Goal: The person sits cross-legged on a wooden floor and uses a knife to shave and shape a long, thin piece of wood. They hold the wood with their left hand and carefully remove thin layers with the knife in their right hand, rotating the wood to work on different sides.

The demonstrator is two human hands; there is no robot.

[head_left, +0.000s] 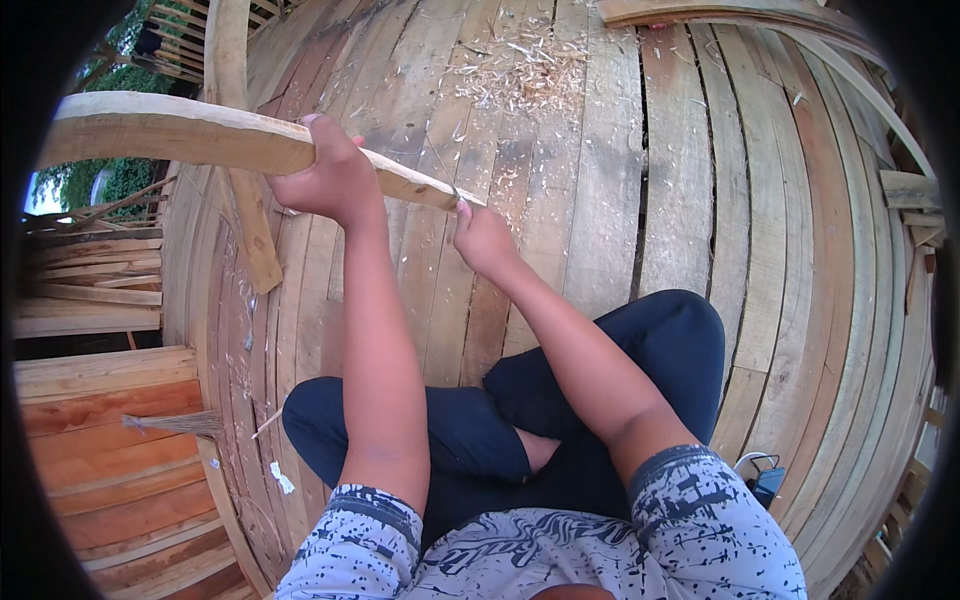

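A long pale wooden plank (180,137) reaches from the far left to the middle, with its narrow end pointing toward my right hand. My left hand (330,172) is closed around it partway along, the thumb on its upper edge. My right hand (486,240) is closed at the narrow end. A thin dark strip, like a knife blade (441,166), rises from beside its thumb and crosses the plank's edge. The handle is hidden in the fist. I sit with crossed legs (640,350) on the board floor (600,230), forearms stretched forward.
Wood shavings (525,75) lie scattered ahead on the floor. An upright post (240,190) stands at the left, and a twig broom (175,422) lies lower left. At the right are a phone with a cable (768,486) and stacked boards (910,190); more planks (720,12) lie far right.
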